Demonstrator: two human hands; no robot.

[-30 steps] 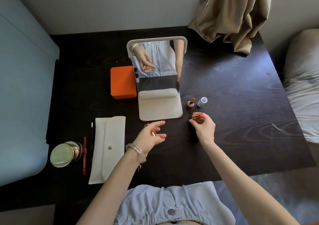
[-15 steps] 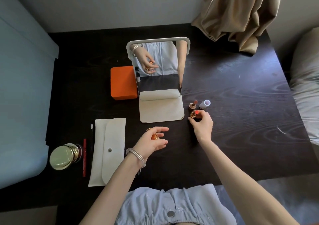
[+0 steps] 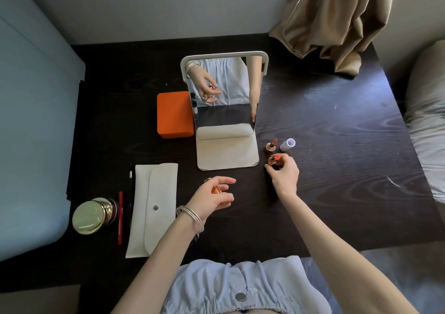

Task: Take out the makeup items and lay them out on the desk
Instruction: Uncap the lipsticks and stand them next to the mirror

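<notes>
My right hand [image 3: 284, 177] grips an open orange lipstick [image 3: 274, 159] with a gold base, standing on the dark desk [image 3: 337, 169] right of the mirror. Just behind it stand a brown-red lipstick [image 3: 271, 144] and its white cap [image 3: 287, 144]. My left hand [image 3: 212, 198], with bangles on the wrist, holds a gold lipstick cap [image 3: 216, 189] above the desk's middle. A cream pouch [image 3: 153, 207] lies flat at the left, with a black pencil [image 3: 131, 193] and a red pencil [image 3: 120, 217] beside it, and a gold round compact stack [image 3: 92, 215] further left.
A standing mirror [image 3: 224, 92] on a cream base [image 3: 226, 152] occupies the centre back, an orange box [image 3: 174, 113] to its left. A beige curtain [image 3: 337, 19] drapes over the desk's back right corner. A pale blue surface [image 3: 31, 133] borders the left, a grey cushion [image 3: 426, 121] the right.
My right hand moved the orange lipstick slightly away from me, toward the brown-red one, and set it upright on the desk. My left hand stayed near the middle, still holding the gold cap.
</notes>
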